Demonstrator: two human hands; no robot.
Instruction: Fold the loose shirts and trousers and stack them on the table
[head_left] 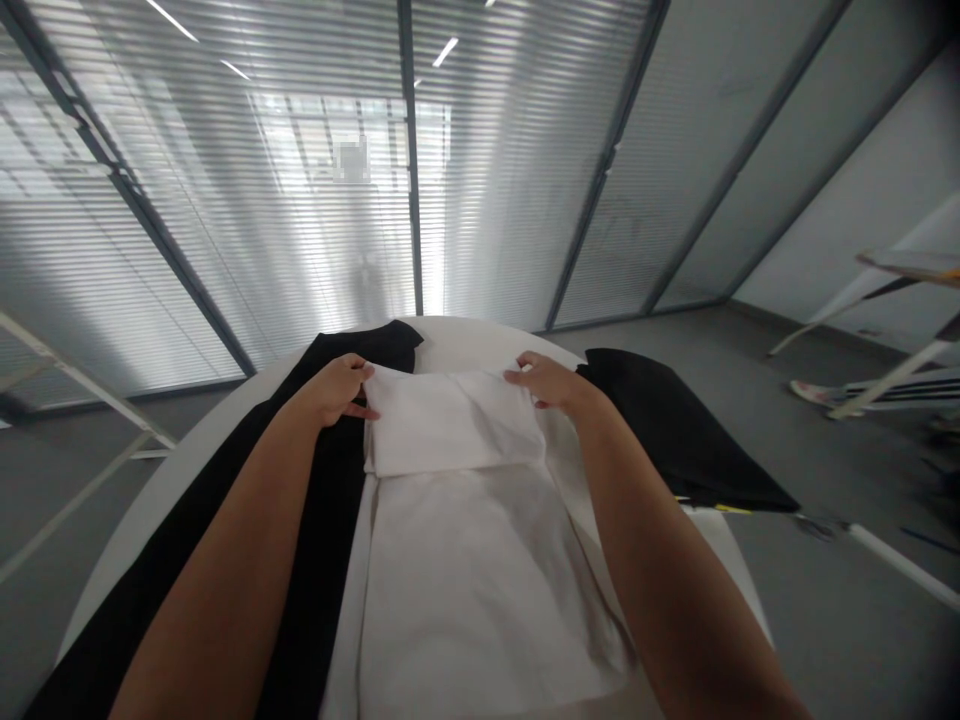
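A white folded garment point(465, 570) lies on the round white table in front of me, its far end turned over into a flat band. My left hand point(341, 390) pinches the far left corner of that band between thumb and fingers. At the opposite corner, my right hand point(551, 380) grips the edge in the same way. Whether it is a shirt or another kind of garment, I cannot tell. A long black garment point(330, 500) stretches beneath and beside my left forearm. To the right of my right forearm rests a folded black garment point(675, 430).
The round table point(480, 340) has a curved far edge, near a glass wall with blinds point(510, 200). Pale frame legs point(82, 490) stand at the left. On the right are another wooden-edged table point(911, 265) and a person's shoe point(810, 393).
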